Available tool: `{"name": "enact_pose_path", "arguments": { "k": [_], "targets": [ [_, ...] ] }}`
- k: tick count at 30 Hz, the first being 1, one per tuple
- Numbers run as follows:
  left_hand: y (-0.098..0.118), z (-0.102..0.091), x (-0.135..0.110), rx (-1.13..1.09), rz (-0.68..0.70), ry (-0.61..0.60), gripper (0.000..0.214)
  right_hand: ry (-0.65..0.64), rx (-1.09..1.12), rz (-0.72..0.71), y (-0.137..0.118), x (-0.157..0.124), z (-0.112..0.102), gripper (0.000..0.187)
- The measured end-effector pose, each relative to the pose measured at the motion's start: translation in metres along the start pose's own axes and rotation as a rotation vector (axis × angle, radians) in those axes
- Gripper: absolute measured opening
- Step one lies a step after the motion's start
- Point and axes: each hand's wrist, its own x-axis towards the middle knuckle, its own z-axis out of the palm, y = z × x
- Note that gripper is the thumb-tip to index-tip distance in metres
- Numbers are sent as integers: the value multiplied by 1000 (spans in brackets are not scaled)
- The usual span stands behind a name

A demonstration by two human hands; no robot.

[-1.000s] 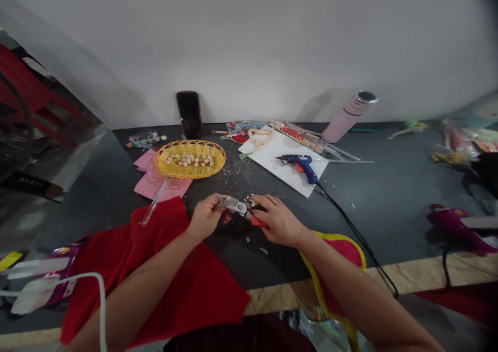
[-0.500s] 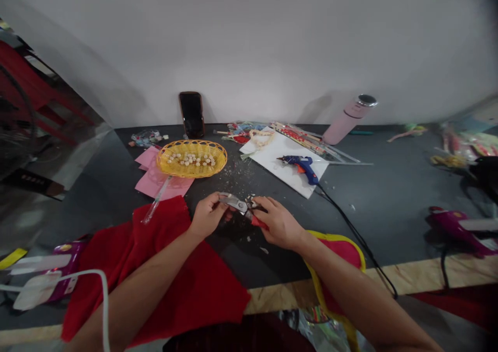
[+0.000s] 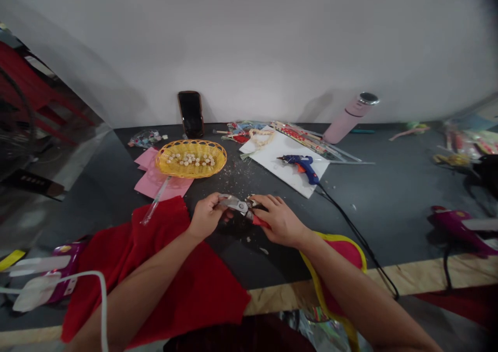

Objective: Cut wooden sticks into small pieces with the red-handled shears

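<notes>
My left hand (image 3: 206, 218) and my right hand (image 3: 279, 220) meet over the dark table (image 3: 389, 201), both on a pair of cutters (image 3: 240, 207) with silvery jaws and a red handle. The right hand grips the red handle. The left hand's fingertips pinch at the jaws, where something small is hidden between them. Pale crumbs (image 3: 237, 174) lie scattered on the table just beyond the hands. A yellow woven basket (image 3: 190, 158) with several small pale beads stands beyond my left hand.
Red cloth (image 3: 163, 269) lies under my left forearm, pink paper (image 3: 155, 181) beside the basket. A blue glue gun (image 3: 301, 164) rests on white paper (image 3: 272, 155), its cable (image 3: 358, 233) running off the front edge. A phone (image 3: 190, 114) and pink bottle (image 3: 348, 117) stand at the wall.
</notes>
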Motion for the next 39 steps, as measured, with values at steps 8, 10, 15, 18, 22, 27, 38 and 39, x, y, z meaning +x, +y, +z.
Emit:
{"name": "enact_pose_path", "arguments": {
  "k": [8, 10, 15, 18, 22, 27, 38, 39],
  "targets": [
    [-4, -1, 0, -37, -24, -61, 14, 5, 11, -11, 4, -1, 3, 31],
    [-5, -1, 0, -40, -24, -62, 12, 11, 6, -19, 5, -1, 4, 32],
    [-8, 0, 1, -51, -21, -48, 12, 32, 17, -23, 3, -1, 6, 31],
    [-9, 1, 2, -58, -11, -46, 13, 47, 18, -18, 0, -2, 7, 29],
    [-8, 1, 0, -56, -1, -45, 14, 59, 15, -29, -2, -3, 5, 29],
    [-7, 1, 0, -103, -6, -48, 16, 59, 23, -19, -1, -2, 6, 30],
    [-3, 1, 3, -54, -38, 62, 8, 25, -5, 9, 2, 1, 4, 34],
    [-1, 1, 2, -36, -41, 68, 6, 20, -5, 8, 2, 1, 3, 35]
  ]
}}
